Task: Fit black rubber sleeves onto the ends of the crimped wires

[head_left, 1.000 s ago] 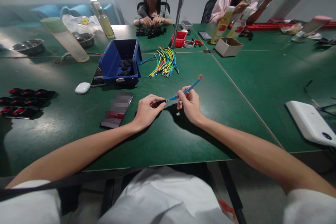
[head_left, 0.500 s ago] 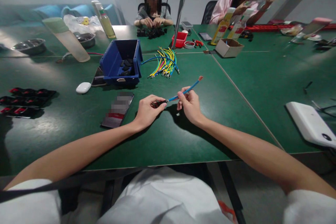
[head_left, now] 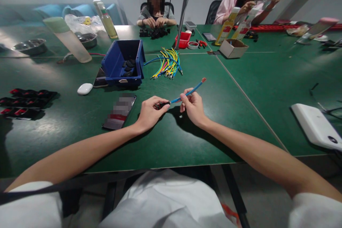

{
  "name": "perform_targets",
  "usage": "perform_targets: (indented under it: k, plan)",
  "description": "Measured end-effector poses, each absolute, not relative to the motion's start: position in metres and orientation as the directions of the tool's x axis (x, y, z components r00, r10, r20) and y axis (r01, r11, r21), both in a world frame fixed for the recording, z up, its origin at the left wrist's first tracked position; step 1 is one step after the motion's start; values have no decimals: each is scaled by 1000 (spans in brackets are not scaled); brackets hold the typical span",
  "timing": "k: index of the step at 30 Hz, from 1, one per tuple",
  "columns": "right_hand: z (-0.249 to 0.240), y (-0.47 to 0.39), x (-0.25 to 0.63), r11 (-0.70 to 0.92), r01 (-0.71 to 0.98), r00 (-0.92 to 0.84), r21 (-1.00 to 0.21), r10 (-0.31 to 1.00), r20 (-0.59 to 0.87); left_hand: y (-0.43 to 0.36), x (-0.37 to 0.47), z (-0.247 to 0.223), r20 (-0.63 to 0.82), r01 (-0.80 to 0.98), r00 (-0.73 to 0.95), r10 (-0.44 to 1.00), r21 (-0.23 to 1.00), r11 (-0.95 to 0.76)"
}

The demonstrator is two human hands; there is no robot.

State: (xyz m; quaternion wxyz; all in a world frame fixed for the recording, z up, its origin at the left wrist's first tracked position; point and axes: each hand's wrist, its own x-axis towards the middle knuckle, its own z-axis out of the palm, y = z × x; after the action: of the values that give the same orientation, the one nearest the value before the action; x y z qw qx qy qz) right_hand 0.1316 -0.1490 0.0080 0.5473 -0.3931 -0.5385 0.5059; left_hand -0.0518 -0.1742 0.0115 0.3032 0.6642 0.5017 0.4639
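My left hand (head_left: 152, 112) pinches a small black part (head_left: 165, 104) between thumb and fingers; most of it is hidden by them. A short blue wire (head_left: 191, 91) is gripped by my right hand (head_left: 194, 107), thumb on top. The wire slants up to the right and ends in bare copper strands. Its lower left end meets the black part; how deep it sits cannot be seen. Beyond my hands lies a bundle of yellow, green and blue wires (head_left: 171, 62) with metal lugs. A blue bin (head_left: 124, 78) left of the bundle holds several black pieces.
On the green table (head_left: 171, 142), a phone (head_left: 120, 112) and a white earbud case (head_left: 84, 88) lie left of my hands. Black-and-red parts (head_left: 26, 101) sit far left. A white device (head_left: 315, 124) is at right. Two people work across the table, near a metal pole (head_left: 184, 10).
The blue wire has shifted slightly left toward the black part, and less of its metal end shows. Both hands otherwise stay in place.
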Motion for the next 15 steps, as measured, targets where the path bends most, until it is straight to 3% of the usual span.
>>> perform_targets:
  k: [15]
  plan:
    - [9,-148,131,175,-145,-116,-974,974,193,-175,-51,12,330,372,72,941,866,-333]
